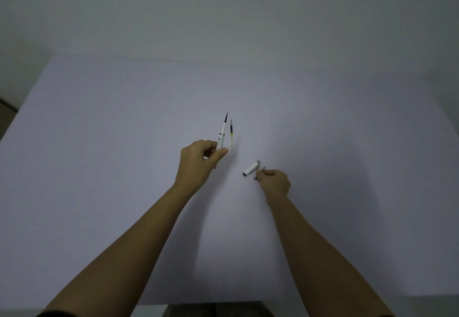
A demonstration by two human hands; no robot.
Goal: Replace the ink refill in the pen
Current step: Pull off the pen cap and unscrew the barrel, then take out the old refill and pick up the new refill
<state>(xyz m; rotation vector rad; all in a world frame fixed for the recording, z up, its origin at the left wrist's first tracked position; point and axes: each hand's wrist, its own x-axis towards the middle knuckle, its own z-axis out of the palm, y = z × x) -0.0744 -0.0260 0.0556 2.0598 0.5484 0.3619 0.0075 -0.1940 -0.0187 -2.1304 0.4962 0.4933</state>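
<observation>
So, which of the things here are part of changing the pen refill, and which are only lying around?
Part of the job:
- pen body, held in the left hand
- loose refill on the table
- pen cap, at the fingertips of the right hand

Only lying around:
- nothing else is visible on the table

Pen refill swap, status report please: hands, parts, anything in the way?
Left hand shut on pen body, dark tip up. Right hand pinching a small part by the cap. Spare refill lies on table. Nothing in the way.
</observation>
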